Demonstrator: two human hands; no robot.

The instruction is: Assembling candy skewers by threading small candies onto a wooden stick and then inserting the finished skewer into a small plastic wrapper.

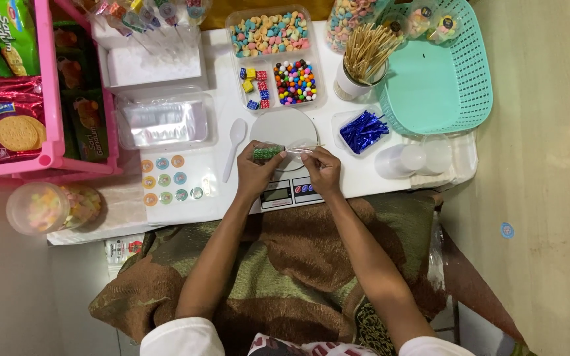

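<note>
My left hand (pixel 253 173) and my right hand (pixel 322 170) together hold a thin clear plastic tube bag (pixel 278 151) over a white kitchen scale (pixel 284 128). The left end of the bag is packed with small green sweets; the right end looks empty and is pinched by my right fingers. A white plastic spoon (pixel 235 146) lies just left of the scale. Behind the scale stands a clear divided tray (pixel 273 59) with pastel sweets, small coloured cubes and round multicoloured candies.
A tub of blue twist ties (pixel 363 130) and a cup of wooden sticks (pixel 362 58) sit right of the scale, beside a teal basket (pixel 440 72). At left are a pink rack of biscuit packs (pixel 14 99), a sticker sheet (pixel 166 179), a candy jar (pixel 51 207).
</note>
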